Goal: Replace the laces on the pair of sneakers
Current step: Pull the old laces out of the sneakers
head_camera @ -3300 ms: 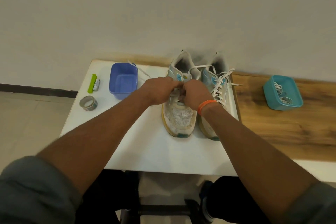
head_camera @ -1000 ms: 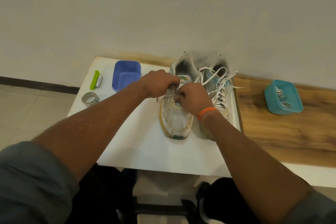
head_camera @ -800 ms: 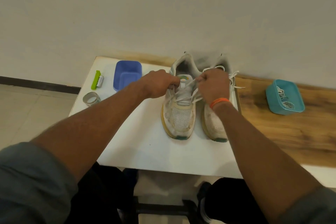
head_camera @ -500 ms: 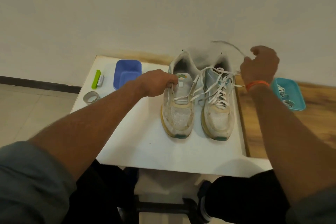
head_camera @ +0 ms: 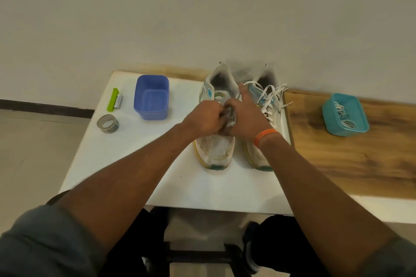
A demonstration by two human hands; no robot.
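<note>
Near the left edge of the bench [head_camera: 126,173] you have a green brush [head_camera: 112,99], a tape roll [head_camera: 107,123] and a blue tub [head_camera: 151,96]. Next come your hands, close together over the left sneaker [head_camera: 215,141]. Your left hand [head_camera: 203,118] is curled tight, likely on the lace [head_camera: 230,117], but it is too blurry to be sure. Your right hand [head_camera: 246,117] pinches there too, with one finger sticking out. The right sneaker [head_camera: 269,105] sits beside it, laces loose. The teal tub [head_camera: 344,114] with spare laces is near the right edge. If you tug too hard, the shoe may slide or the lace may snag in a hole.
</note>
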